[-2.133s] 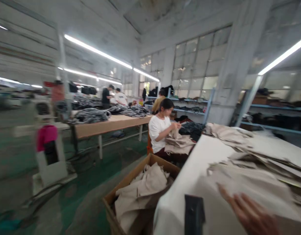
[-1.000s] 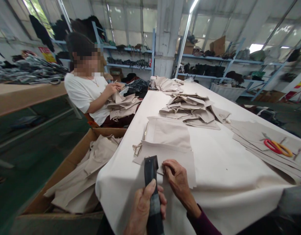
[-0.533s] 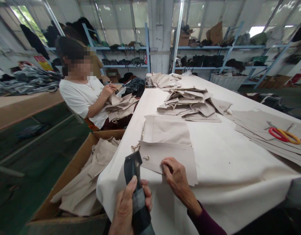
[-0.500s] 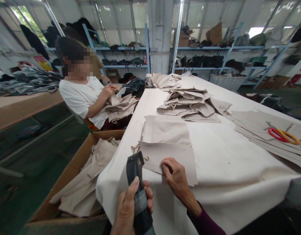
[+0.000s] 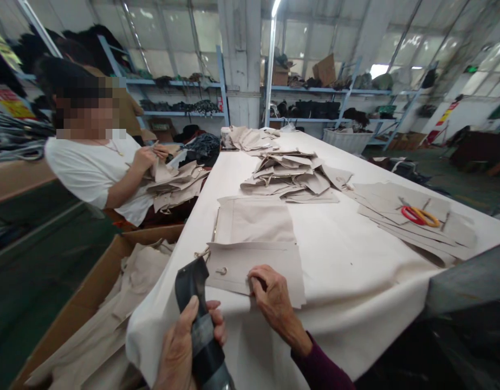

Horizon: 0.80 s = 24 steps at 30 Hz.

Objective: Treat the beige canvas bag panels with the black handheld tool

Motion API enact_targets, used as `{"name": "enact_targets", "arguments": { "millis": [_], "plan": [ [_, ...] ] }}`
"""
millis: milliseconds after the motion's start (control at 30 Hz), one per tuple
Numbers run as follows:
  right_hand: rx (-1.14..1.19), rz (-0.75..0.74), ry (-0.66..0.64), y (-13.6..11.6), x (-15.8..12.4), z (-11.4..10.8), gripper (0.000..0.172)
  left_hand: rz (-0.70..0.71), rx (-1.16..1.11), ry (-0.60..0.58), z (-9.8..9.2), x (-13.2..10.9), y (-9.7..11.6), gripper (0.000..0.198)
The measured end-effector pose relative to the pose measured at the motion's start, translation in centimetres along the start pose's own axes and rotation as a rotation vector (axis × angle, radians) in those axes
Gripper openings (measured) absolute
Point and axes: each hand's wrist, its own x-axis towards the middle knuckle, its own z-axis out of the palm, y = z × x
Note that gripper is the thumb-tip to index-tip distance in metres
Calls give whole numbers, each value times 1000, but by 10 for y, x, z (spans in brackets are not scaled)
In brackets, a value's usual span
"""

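Observation:
My left hand is wrapped round a black hand-held tool with a grey band on its grip; its exact kind is unclear. The tool's wide head is tilted up beside the left edge of a beige fabric panel on the table. Near that edge the panel has a small metal eyelet fitting. With fingers curled together, my right hand pinches the panel's near edge. Beyond it lies another beige piece, with a metal strip along its left side.
Behind the panel is a heap of beige pieces on the white table. Red and yellow scissors rest on flat sheets at right. An open cardboard box of fabric stands left, near a seated person handling similar pieces.
The view has turned to the right, so things sit further left. The tool's head has drawn back from the panel's eyelet, which now shows clear of it. The right hand keeps its pinch.

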Motion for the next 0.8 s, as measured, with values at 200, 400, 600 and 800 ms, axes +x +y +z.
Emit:
{"name": "enact_targets", "arguments": {
  "millis": [200, 400, 600, 800],
  "plan": [
    [56, 31, -1, 3, -1, -1, 23, -24, 16, -19, 2, -22, -2, 41],
    [109, 104, 38, 3, -2, -2, 20, -62, 37, -100, 22, -21, -20, 41],
    [262, 257, 43, 10, 3, -4, 21, -91, 68, -131, 13, -13, -29, 40],
    [156, 345, 326, 24, 0, -85, 24, -124, 85, -115, 7, -23, -24, 41]
  ]
}}
